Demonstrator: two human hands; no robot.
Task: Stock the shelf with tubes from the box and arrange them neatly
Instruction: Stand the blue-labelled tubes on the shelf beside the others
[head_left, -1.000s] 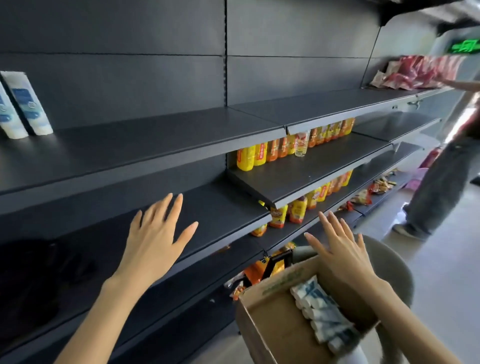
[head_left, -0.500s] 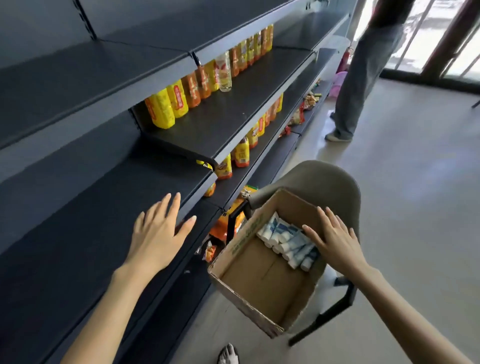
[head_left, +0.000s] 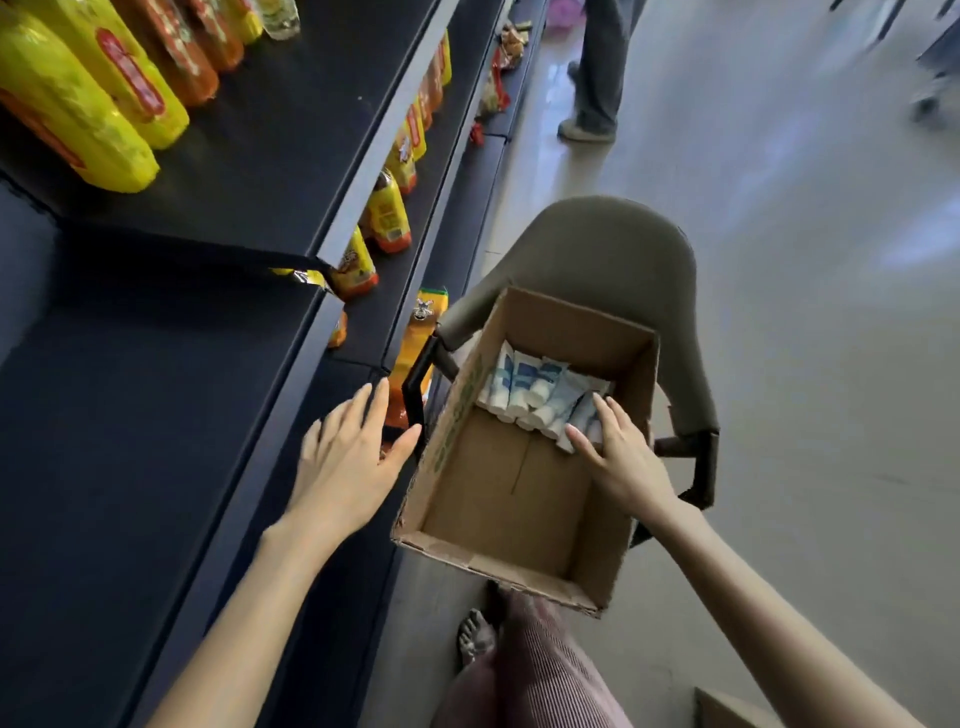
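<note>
A brown cardboard box (head_left: 457, 405) sits on a grey chair (head_left: 597, 244) beside the dark shelf (head_left: 130, 415). Several white-and-blue tubes (head_left: 530, 387) lie in a row at the box's far end. My right hand (head_left: 621, 457) reaches inside the box, its fingers fairly straight and laid on the rightmost tubes, with thumb and forefinger either side of one tube. My left hand (head_left: 348, 457) hovers open with spread fingers over the shelf's front edge, just left of the box and holding nothing.
Yellow and orange bottles (head_left: 78, 104) stand on the shelf section further along, with more on lower tiers. An orange snack bag (head_left: 423, 332) hangs between shelf and chair. Another person's legs (head_left: 597, 67) stand down the aisle. My foot (head_left: 472, 639) is below the box.
The view has tilted down from the shelves to the box. My right hand has dropped from above the box onto the tubes inside. My left hand has drifted right toward the box.
</note>
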